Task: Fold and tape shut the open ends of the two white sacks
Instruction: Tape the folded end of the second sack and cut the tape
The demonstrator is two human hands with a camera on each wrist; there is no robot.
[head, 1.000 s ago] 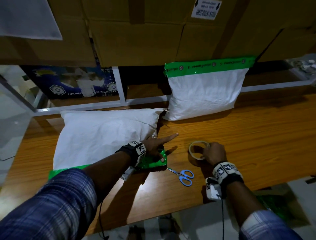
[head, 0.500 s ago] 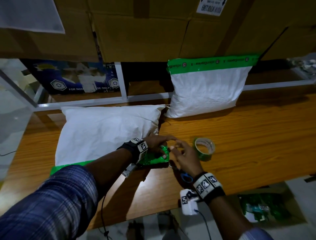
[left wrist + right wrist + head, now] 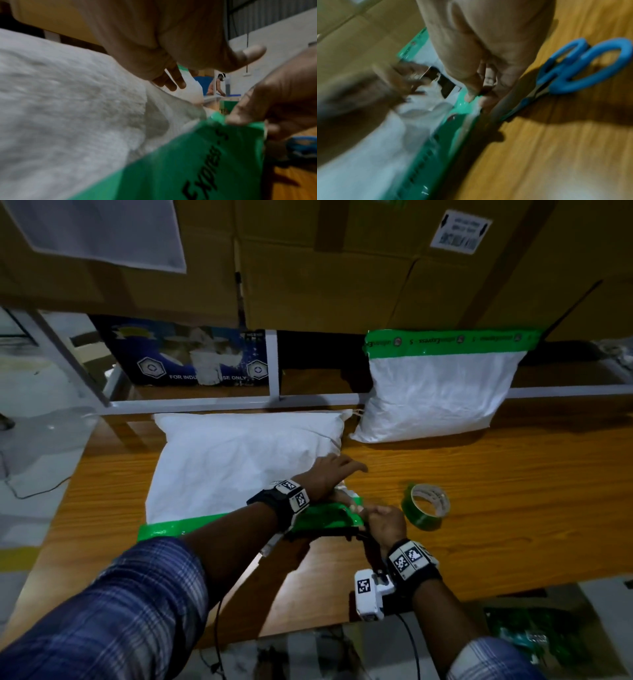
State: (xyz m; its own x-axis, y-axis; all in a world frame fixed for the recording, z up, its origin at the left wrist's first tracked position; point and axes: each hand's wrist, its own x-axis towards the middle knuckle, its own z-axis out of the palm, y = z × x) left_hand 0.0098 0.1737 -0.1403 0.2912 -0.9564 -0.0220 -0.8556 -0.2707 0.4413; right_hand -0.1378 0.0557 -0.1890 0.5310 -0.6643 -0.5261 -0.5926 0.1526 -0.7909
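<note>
The near white sack (image 3: 239, 460) lies flat on the wooden table (image 3: 513, 491), with green tape (image 3: 178, 529) along its near edge. My left hand (image 3: 334, 474) rests flat on the sack's right corner, fingers straight (image 3: 171, 81). My right hand (image 3: 380, 518) pinches the tape's end (image 3: 214, 155) at that corner, thumb on top (image 3: 471, 97). The second sack (image 3: 435, 395) leans on the shelf at the back right, its top sealed with green tape (image 3: 445, 342). The green tape roll (image 3: 426, 506) lies just right of my right hand.
Blue-handled scissors (image 3: 583, 66) lie on the table under my right wrist. A white shelf frame (image 3: 274, 368) and cardboard boxes (image 3: 325, 285) close off the back. A blue carton (image 3: 191, 357) sits on the shelf. Green scraps (image 3: 534, 638) lie below the table's front right edge.
My right hand left the tape roll, moved left to the sack's corner and now pinches the tape end. My left hand slid from the tape up onto the sack.
</note>
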